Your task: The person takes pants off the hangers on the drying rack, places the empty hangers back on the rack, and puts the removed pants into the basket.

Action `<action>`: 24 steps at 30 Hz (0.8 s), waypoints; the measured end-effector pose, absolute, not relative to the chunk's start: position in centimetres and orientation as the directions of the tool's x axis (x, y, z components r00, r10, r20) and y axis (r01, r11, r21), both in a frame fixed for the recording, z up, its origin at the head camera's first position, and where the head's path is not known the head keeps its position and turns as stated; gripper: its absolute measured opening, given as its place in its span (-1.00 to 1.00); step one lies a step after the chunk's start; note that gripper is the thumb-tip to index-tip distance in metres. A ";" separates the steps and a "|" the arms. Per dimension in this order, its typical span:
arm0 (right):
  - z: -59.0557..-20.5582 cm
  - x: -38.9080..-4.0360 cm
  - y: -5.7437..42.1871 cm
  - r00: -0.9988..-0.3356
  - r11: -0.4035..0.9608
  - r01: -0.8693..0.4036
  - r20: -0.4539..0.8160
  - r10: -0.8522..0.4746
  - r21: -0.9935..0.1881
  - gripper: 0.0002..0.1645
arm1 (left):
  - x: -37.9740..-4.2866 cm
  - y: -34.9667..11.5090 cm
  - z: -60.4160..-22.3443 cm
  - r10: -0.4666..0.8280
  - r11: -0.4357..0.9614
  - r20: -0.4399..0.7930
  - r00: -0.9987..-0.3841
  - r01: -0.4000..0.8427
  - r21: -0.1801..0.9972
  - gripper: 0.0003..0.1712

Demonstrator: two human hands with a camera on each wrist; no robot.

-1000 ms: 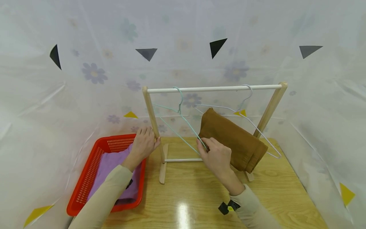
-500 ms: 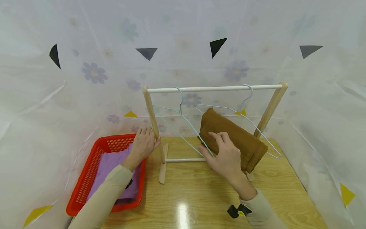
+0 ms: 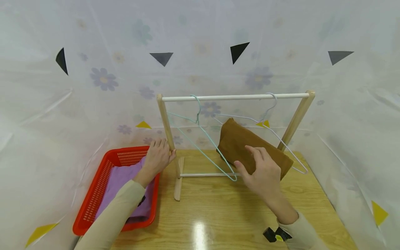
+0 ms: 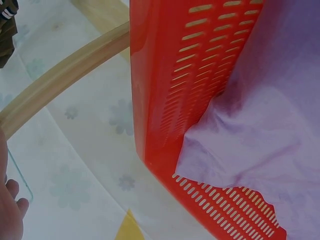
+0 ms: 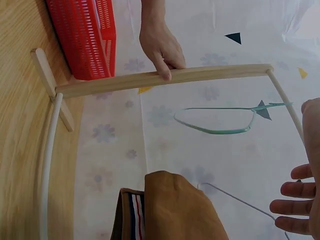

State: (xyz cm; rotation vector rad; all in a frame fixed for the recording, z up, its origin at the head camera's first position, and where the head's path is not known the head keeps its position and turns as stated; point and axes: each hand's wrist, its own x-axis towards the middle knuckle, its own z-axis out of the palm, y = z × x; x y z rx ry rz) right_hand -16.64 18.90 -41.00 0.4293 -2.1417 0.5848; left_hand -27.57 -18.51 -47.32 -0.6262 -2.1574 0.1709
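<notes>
My left hand (image 3: 158, 156) grips the left post (image 3: 165, 123) of a small wooden clothes rack, its thumb on the near side. My right hand (image 3: 262, 173) holds nothing, fingers spread and slightly bent, in front of a folded brown garment (image 3: 239, 139). That garment hangs tilted over the lilac wire hanger (image 3: 276, 101) at the rack's right side. In the right wrist view a striped band (image 5: 136, 215) shows inside the brown garment (image 5: 180, 210). From the white top rail (image 3: 231, 97) a bare mint-green hanger (image 3: 200, 107) hangs, turned at an angle, left of the right hand.
A red plastic basket (image 3: 126, 150) stands left of the rack with a purple cloth (image 3: 125, 177) inside. The rack's feet stand on a wood-grain table (image 3: 203, 208). White flower-printed sheeting (image 3: 193, 76) surrounds the table at the back and sides.
My right hand has let go of the mint-green hanger's lower corner and moved right, in front of the brown garment. That hanger has swung slightly. The left hand stays on the post.
</notes>
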 end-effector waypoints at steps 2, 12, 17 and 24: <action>-41.0 -16.6 19.6 -0.567 0.837 -0.487 0.819 -0.086 -0.249 -0.01 | -27.6 -18.5 -47.4 0.492 0.865 0.710 -0.504 0.373 -0.335 -0.56; -40.8 -17.4 23.3 -0.471 0.891 -0.409 0.882 -0.021 -0.198 -0.03 | -27.8 -18.5 -47.5 0.496 0.862 0.717 -0.490 0.380 -0.337 -0.55; -40.7 -18.1 25.5 -0.429 0.915 -0.376 0.903 -0.033 -0.145 -0.05 | -27.8 -18.5 -47.5 0.497 0.860 0.721 -0.484 0.384 -0.335 -0.55; -40.5 -19.4 28.2 -0.362 0.930 -0.367 0.920 -0.149 0.007 -0.09 | -27.7 -18.6 -47.5 0.491 0.862 0.726 -0.481 0.391 -0.324 -0.57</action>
